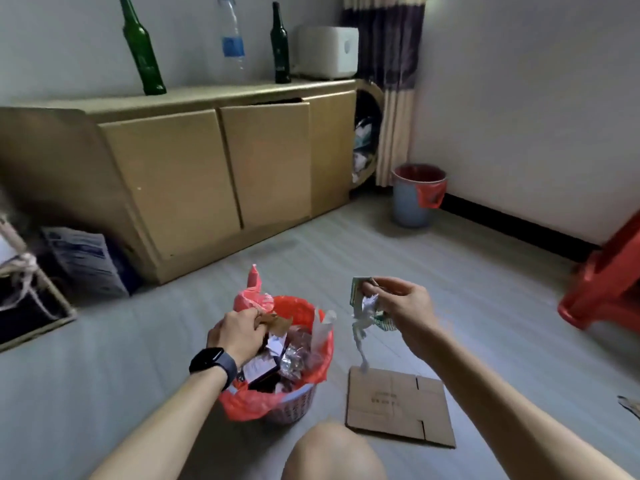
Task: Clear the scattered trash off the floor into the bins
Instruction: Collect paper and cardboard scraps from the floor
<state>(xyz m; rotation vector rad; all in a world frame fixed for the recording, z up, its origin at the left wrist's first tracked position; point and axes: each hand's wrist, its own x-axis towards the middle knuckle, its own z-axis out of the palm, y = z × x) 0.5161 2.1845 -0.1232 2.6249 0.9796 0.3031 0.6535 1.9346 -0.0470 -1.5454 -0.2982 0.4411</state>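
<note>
A small white basket bin [294, 405] with a red plastic liner stands on the floor in front of me, full of wrappers and boxes. My left hand [239, 332] is over its left rim and pinches a brown crumpled scrap [277, 322] above the contents. Right of the bin, my right hand [398, 306] holds up a greenish-white wrapper [360, 292] together with a twisted white paper strip [362, 332] that dangles down. A flattened cardboard piece [398, 407] lies on the floor under that hand.
A second bin [414, 202], blue-grey with a red liner, stands by the far wall near the curtain. A tan cabinet [207, 161] carries green bottles and a water bottle. A red plastic stool [606, 282] is at right, a box and bag at left. My knee [332, 452] is below.
</note>
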